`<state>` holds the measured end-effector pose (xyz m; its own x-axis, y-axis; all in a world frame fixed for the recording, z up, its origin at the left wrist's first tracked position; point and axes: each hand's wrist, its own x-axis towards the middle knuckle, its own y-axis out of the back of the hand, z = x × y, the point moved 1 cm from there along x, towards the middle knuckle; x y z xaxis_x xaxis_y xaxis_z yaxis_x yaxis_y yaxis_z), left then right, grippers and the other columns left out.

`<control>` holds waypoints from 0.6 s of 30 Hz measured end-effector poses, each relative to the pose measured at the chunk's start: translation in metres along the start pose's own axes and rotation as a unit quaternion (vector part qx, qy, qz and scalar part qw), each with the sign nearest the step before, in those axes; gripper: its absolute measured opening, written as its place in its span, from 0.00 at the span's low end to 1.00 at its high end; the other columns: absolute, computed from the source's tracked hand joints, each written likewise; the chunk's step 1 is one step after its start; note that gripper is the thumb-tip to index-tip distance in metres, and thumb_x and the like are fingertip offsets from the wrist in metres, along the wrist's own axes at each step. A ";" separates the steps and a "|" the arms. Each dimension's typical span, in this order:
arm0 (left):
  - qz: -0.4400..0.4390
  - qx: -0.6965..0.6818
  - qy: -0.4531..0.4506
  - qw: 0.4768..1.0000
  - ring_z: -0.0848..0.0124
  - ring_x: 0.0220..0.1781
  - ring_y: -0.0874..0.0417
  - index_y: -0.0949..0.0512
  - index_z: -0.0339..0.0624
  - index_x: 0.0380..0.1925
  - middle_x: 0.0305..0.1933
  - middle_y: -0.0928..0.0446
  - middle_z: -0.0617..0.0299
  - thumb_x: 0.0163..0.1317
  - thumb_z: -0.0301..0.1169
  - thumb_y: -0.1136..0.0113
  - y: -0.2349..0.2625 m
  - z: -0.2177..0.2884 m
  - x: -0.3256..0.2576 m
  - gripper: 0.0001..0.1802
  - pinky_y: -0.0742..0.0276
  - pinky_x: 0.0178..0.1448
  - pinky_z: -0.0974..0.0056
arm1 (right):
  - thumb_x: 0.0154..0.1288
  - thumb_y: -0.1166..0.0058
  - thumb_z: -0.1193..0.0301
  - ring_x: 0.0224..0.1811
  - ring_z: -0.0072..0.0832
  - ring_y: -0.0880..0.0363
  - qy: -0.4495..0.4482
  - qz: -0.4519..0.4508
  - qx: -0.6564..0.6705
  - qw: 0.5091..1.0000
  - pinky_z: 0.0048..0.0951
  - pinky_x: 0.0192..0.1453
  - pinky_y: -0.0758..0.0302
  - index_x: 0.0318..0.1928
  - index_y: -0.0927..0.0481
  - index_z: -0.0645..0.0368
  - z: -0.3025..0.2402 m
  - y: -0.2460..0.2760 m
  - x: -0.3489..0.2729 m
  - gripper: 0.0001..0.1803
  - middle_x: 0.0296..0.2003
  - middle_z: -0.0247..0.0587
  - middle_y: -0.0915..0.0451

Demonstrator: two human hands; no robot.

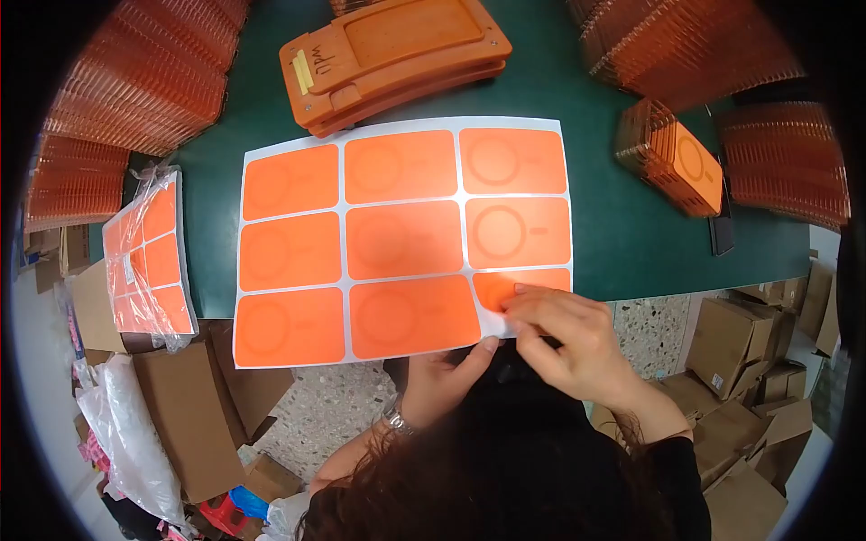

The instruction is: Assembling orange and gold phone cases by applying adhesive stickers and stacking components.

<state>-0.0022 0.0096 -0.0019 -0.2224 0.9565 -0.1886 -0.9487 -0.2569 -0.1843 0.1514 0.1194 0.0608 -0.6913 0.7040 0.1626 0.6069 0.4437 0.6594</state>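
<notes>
Nine orange labels fill the sticker sheet [401,239]; right hand [564,338] pinches one corner label, left hand [442,374] seemingly clamps the edge.

Right hand [568,338] covers the lower right corner of the sticker sheet [401,239]; the last orange label [496,287] shows only in part. Left hand [442,379] sits mostly under the sheet edge, fingers hidden. Dark hair [505,469] masks both forearms. Stacked orange trays [135,81] are cut off at the dark picture rim.
</notes>
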 end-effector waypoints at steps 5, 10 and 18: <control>-0.028 -0.009 0.166 0.986 0.76 0.44 0.16 0.15 0.35 0.42 0.40 0.14 0.65 0.66 0.25 0.33 0.010 -0.006 -0.006 0.07 0.21 0.51 0.68 | 0.70 0.45 0.78 0.32 0.12 0.27 -0.303 0.027 0.269 0.914 0.19 0.36 0.29 0.40 0.19 0.66 0.019 0.033 0.027 0.04 0.29 0.28 0.21; -0.109 -0.083 0.198 0.971 0.72 0.51 0.16 0.16 0.35 0.48 0.47 0.14 0.61 0.72 0.29 0.40 0.022 -0.018 -0.002 0.11 0.21 0.58 0.64 | 0.74 0.48 0.77 0.34 0.09 0.31 -0.182 0.068 0.188 0.963 0.16 0.37 0.35 0.40 0.21 0.65 0.017 0.084 0.107 0.05 0.31 0.24 0.25; -0.309 0.065 0.160 0.935 0.66 0.72 0.27 0.24 0.34 0.63 0.68 0.24 0.55 0.80 0.38 0.52 0.063 0.013 -0.002 0.22 0.32 0.74 0.62 | 0.62 0.40 0.68 0.44 0.46 0.21 0.157 0.046 -0.127 0.978 0.44 0.50 0.24 0.36 0.19 0.60 0.016 0.065 0.283 0.08 0.35 0.46 0.19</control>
<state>-0.0641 -0.0068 -0.0001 0.4361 0.8215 -0.3672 -0.8979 0.3701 -0.2384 0.0013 0.3564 0.1376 -0.7493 0.5117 0.4203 0.5824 0.2072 0.7860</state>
